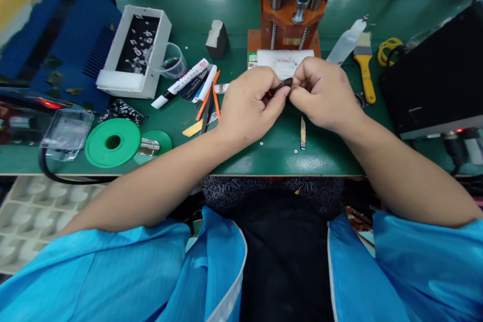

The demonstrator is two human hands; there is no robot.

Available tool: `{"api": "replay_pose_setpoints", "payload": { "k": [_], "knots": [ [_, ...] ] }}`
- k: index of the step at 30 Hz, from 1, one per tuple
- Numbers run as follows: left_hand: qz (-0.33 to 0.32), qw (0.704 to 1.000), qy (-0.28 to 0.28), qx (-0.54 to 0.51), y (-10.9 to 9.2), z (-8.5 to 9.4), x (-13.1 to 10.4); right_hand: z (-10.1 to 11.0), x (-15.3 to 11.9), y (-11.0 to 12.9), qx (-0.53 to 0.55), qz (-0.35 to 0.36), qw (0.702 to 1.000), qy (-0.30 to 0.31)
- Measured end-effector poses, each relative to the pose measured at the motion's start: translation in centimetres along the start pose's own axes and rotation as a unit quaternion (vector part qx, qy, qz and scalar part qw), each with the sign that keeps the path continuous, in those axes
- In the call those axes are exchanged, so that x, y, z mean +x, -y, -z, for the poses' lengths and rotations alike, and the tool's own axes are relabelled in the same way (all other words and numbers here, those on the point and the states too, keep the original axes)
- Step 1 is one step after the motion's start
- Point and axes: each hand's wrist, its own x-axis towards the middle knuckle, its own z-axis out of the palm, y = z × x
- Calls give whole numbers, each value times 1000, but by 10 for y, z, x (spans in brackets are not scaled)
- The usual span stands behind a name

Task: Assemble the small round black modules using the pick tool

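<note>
Head view — I see the left hand (251, 100) pinching a dark piece (285, 83) above the table (249, 163), right hand (324, 91) bunched at its tip, grip unclear — press (281, 16) beyond at twelve o'clock.

the green-topped desk (241, 161) carries an orange press (294, 12) at its far middle. to the right of that stand a translucent bottle (346, 43), a brush (364, 73) with a yellow handle, and a black box (433, 70) at the right end. left of the press are a dark block (217, 44), a white marker (183, 82) among other pens, orange sticks (204, 106), a clear cup (176, 66) and a white tray (160, 45) of small parts. a green spool (96, 143) sits near left, beside a clear case (70, 128).
</note>
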Motion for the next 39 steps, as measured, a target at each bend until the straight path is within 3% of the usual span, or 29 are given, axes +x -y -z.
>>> {"api": "replay_pose_setpoints", "payload": {
  "k": [5,10,18,21,29,39],
  "knots": [
    [15,1000,8,-8,-2,1,1,-1,1,5,9,-10,1000,-10],
    [71,997,-9,-36,-7,2,2,-1,2,5,22,-28,999,-11],
    [65,997,-37,4,0,6,4,-1,-2,-6,23,9,1000,-4],
    [93,994,-49,-41,-1,8,6,-2,-1,-6,44,2,999,-13],
    [201,955,-17,-216,5,3,9,-2,-2,-6,127,-18,992,-6],
    [210,958,-14,-195,-2,6,10,-2,-2,-4,146,-31,989,-6]
  ]
}}
